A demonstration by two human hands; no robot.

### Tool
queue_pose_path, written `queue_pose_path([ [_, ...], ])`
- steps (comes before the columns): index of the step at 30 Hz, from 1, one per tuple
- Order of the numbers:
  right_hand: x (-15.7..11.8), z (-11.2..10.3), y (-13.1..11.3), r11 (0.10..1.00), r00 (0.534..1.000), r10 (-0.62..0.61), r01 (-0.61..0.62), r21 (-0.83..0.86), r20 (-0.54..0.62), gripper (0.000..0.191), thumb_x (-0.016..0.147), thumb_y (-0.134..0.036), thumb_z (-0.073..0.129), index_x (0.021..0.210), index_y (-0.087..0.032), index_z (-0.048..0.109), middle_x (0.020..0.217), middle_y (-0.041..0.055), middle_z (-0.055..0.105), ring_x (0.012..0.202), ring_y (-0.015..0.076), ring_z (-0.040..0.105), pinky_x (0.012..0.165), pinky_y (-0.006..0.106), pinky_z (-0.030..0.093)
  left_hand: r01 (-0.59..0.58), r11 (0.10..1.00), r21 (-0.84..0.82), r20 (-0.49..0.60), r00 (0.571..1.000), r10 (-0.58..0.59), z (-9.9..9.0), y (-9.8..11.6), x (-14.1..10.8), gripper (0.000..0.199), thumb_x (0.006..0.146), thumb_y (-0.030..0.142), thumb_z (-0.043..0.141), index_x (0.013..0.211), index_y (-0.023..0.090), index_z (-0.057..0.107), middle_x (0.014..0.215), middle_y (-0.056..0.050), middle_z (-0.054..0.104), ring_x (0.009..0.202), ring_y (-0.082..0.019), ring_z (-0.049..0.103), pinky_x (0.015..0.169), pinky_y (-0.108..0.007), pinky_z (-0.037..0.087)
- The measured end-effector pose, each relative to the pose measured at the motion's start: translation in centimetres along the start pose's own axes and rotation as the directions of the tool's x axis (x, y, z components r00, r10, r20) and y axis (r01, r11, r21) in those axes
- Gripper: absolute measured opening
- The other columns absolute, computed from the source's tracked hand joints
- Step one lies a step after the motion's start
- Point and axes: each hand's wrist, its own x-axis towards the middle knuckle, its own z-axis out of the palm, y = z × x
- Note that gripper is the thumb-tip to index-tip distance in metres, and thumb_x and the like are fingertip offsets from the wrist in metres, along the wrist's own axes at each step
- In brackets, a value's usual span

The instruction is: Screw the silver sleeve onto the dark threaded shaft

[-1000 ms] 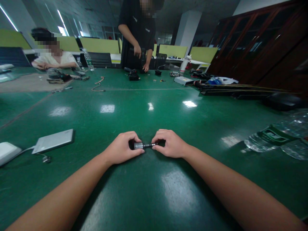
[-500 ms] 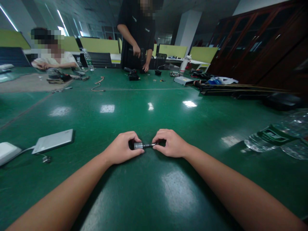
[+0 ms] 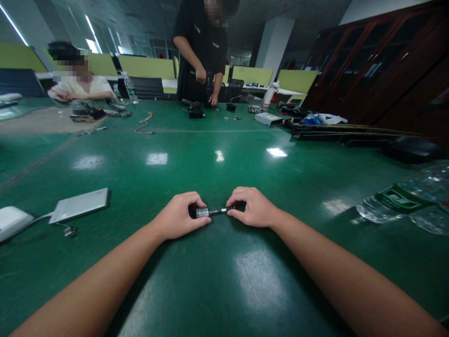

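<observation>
My left hand [image 3: 180, 215] pinches a short silver metal cylinder [image 3: 202, 212] between thumb and fingers. From its right end a thin dark rod with a silver section [image 3: 219, 211] runs toward my right hand [image 3: 251, 207]. The thumb and fingertips of that hand are closed on the dark, ridged end [image 3: 230, 208] of the rod. The parts lie in one line, low over the green table [image 3: 189, 173]. The palm side of each hand is partly hidden.
At left lie a silver flat box [image 3: 80, 205] and a white adapter [image 3: 13, 222]. Clear plastic bottles [image 3: 394, 201] lie at right. Across the table one person stands [image 3: 201, 56] and another sits [image 3: 82, 89], with tools and a grey box [image 3: 268, 118] near the far edge.
My right hand has shifted slightly right, and more of the rod shows between the hands. My left hand still grips the cylinder in nearly the same place.
</observation>
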Motion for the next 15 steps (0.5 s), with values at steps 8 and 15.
queue_pose_path([
  [8,0.2,0.8,-0.8,0.998,0.999,-0.043,0.043,0.055,-0.014,0.013,0.079,-0.020,0.073,0.091,-0.018,0.073,0.080,0.0039,0.070,0.077,0.0166,0.061,0.073,0.029,0.047,-0.025,1.000,0.014,-0.001,1.000,0.025,0.1,-0.3,-0.1,0.023,0.076,0.034,0.076,0.084,0.017,0.062,0.085,-0.002,0.066,0.078,-0.018,0.061,0.070,-0.029,0.044],
  [15,0.2,2.0,-2.1,0.995,0.999,-0.037,0.036,0.091,0.006,0.025,0.079,-0.014,0.072,0.103,-0.019,0.070,0.085,0.0032,0.070,0.078,0.0150,0.063,0.074,0.027,0.047,-0.105,0.994,-0.007,0.036,0.994,0.105,0.2,-0.1,-0.1,0.026,0.076,0.035,0.077,0.090,0.018,0.064,0.090,-0.003,0.065,0.082,-0.019,0.061,0.073,-0.029,0.045],
])
